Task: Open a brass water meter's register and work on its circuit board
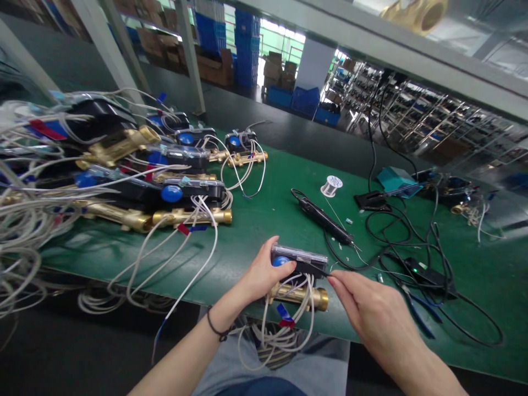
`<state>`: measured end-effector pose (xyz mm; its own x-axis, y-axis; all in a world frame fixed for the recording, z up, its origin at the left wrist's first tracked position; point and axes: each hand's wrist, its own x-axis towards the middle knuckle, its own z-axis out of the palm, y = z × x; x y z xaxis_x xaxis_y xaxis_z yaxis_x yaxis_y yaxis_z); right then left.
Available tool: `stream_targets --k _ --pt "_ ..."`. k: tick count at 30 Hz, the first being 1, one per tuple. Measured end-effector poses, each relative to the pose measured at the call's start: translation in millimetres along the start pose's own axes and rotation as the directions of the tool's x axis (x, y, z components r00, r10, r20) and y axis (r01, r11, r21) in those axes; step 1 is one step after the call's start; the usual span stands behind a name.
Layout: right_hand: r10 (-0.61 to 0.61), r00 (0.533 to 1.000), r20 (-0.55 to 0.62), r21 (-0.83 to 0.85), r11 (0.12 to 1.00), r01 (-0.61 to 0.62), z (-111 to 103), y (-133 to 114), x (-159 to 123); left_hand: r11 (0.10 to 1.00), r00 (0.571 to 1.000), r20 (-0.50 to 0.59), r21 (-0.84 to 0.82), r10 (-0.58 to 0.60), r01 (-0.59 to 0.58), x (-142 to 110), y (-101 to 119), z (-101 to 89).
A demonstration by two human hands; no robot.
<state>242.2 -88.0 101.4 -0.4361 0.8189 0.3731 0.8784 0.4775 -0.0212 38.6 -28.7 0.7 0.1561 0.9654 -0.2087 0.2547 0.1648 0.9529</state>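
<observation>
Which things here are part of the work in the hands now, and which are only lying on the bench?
In hand:
- left hand, holding the meter
- right hand, fingertips at the meter's right end
- brass pipe under the meter
- white cable hanging from it

Lying about:
- pile of meters
- soldering iron
- solder spool
- black cables
- green bench

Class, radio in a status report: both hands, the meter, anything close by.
Left hand grips meter at table edge. Right hand pinches at its side. Meter's white cable hangs off the edge; black tool just behind.

Left hand (264, 272) holds a brass meter (299, 275); right hand (371, 311) pinches its wire.
</observation>
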Motion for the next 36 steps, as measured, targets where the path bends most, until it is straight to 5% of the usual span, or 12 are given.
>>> stream_targets --k 15,20,32,36 --pt "0.005 0.990 0.139 -0.163 0.986 0.018 8.0 -11.1 27.7 0.999 1.000 0.007 -0.035 -0.007 0.007 0.5 -3.7 -4.3" --pt "0.008 0.998 0.069 -0.336 0.942 0.016 13.7 -31.6 25.4 0.998 0.999 0.019 -0.039 -0.047 0.048 2.1 -0.7 -6.1" --pt "0.188 0.962 -0.198 -0.209 0.951 -0.228 78.1 -53.5 -27.6 0.997 0.997 0.026 -0.016 -0.069 0.070 6.0 -2.1 -2.4" --pt "0.206 0.945 -0.254 -0.126 0.962 -0.243 77.5 -52.7 -25.0 0.997 0.997 0.024 -0.003 -0.072 0.072 3.8 3.8 -2.5"
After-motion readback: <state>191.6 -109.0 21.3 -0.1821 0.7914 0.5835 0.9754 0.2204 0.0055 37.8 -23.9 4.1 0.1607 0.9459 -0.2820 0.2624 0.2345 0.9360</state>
